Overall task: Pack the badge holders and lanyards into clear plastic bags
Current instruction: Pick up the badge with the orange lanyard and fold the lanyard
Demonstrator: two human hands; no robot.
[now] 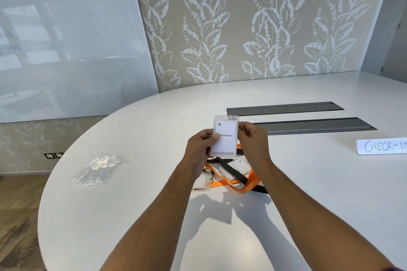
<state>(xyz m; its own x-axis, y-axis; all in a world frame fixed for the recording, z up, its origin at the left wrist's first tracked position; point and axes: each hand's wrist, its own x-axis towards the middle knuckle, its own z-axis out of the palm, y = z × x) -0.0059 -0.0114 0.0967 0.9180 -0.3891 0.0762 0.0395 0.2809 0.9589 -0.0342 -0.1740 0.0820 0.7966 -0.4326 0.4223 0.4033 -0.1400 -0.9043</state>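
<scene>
Head view of a packing task at a white oval table (pixel 132 215). The left hand (pixel 199 149) grips a clear badge holder (pixel 224 138) along its left edge, thumb laid across the front, and lifts it upright above the table so that the printed name card faces the camera. The right hand (pixel 253 141) closes its fingers round the holder's right edge, near the top, where a small metal clip (pixel 230 116) shows at the slot; this 2-handed hold probably steadies the sleeve while the clip or lanyard attachment is handled, though the exact contact of the right fingertips is hidden behind the holder.

Directly below the hands lies the remaining stock: an orange lanyard (pixel 246 185) and a black lanyard (pixel 235 171) crossing each other in a loose heap, with at least 2 further badge holders (pixel 239 166) partly covered by them. A metal swivel hook (pixel 211 177) rests at the heap's left edge.

The clear plastic bags (pixel 97 170) sit in a crumpled stack well apart to the left, untouched, so no item appears packed yet. A folded paper sign (pixel 383 146) reading "CHECK-IN" stands at far right, and 2 grey cable-tray lids (pixel 284 109) are set into the table beyond the hands.
</scene>
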